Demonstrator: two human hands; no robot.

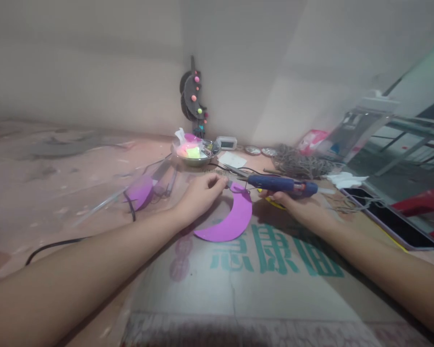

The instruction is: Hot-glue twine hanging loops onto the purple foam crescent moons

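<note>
1. The left hand (pixel 204 192) has its thumb and fingertips pinched together, apparently on thin grey cord (pixel 240 191) looped at the crescent's upper end.
2. The right hand (pixel 298 208) grips a blue glue gun (pixel 282 184), its front end toward the left hand; a curved yellow piece (pixel 276 203) shows under it.
3. The purple crescent (pixel 235 224) lies between the hands, its lower tip curving nearer the wearer, over a board printed with green characters (pixel 277 248).
4. Left of the left hand, a second purple piece (pixel 142 193) rests near a black cable (pixel 54 245).
5. Beyond both hands, the tabletop (pixel 137 138) carries a filled clear bowl (pixel 197 161) and a small white device (pixel 226 143); a dark ornament with coloured balls (pixel 192 94) stands out against the wall.
6. Past the right hand lies a tangle of grey string (pixel 296 161); to its right, a phone (pixel 390 219).
</note>
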